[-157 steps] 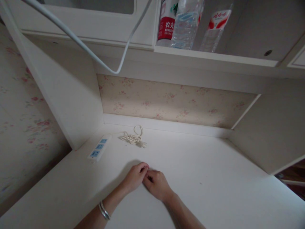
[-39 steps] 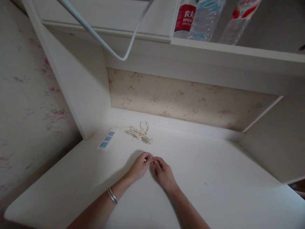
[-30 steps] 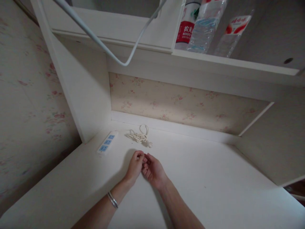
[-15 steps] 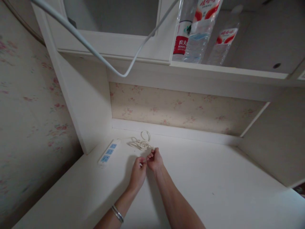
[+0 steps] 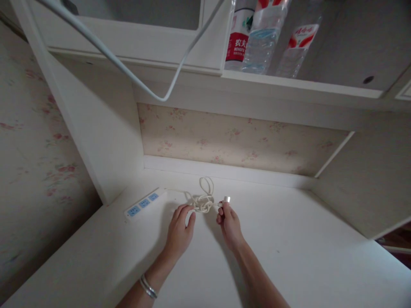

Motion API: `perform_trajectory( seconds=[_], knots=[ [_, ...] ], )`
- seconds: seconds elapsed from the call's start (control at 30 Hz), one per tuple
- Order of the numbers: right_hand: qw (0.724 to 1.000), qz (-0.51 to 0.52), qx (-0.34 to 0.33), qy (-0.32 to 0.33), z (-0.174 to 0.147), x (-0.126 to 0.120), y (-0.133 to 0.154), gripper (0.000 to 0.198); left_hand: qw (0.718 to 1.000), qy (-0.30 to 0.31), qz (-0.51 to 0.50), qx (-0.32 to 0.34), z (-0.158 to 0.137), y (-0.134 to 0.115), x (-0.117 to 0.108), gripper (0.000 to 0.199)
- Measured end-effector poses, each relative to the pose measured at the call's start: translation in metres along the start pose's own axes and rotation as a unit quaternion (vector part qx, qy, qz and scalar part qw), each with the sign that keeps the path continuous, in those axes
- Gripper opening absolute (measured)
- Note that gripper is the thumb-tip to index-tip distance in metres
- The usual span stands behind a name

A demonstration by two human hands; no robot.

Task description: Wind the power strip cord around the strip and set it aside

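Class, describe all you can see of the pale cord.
The cord is thin, off-white and plastic-looking, bunched in a loose tangle at the desk, one loop reaching toward the back. One end runs left to the power strip; the other ends in a plug held in the right hand. The left hand is at the tangle's near side; whether it touches is unclear.

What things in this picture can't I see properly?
In the head view:
Plug: partly hidden by the right hand.
Left hand: too small to tell whether it pinches the cord.
Middle bottle: top cut off by the upper edge.
Speck on the table: too small to name.
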State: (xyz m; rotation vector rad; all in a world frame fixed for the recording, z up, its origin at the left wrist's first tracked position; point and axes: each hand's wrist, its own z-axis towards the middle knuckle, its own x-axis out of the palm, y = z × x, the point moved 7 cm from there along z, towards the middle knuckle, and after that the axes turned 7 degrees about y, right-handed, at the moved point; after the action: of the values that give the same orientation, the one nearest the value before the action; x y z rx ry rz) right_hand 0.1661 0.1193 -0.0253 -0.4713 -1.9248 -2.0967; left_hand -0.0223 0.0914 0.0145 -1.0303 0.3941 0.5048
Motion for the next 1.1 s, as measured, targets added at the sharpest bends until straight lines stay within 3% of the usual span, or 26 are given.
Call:
perform_trajectory(
  seconds=[0.2, 0.4, 0.83, 1.1],
  knots=[
    [0.980, -0.183, -0.012, 0.082, -0.029, 0.000, 0.020, 0.045, 0.993, 0.082, 0.035, 0.077, -0.009, -0.014, 0.024, 0.028],
    [0.970, -0.222, -0.034, 0.088, -0.036, 0.009, 0.019, 0.042, 0.990, 0.109, -0.017, 0.085, -0.007, -0.008, 0.026, 0.025],
    [0.949, -0.310, -0.034, 0.056, -0.040, 0.009, 0.014, 0.041, 0.986, 0.117, -0.122, 0.004, -0.009, -0.003, 0.030, 0.026],
    [0.958, -0.274, -0.040, 0.071, -0.044, 0.015, 0.012, 0.040, 0.949, 0.203, -0.237, -0.037, -0.012, -0.007, 0.038, 0.036]
  ],
)
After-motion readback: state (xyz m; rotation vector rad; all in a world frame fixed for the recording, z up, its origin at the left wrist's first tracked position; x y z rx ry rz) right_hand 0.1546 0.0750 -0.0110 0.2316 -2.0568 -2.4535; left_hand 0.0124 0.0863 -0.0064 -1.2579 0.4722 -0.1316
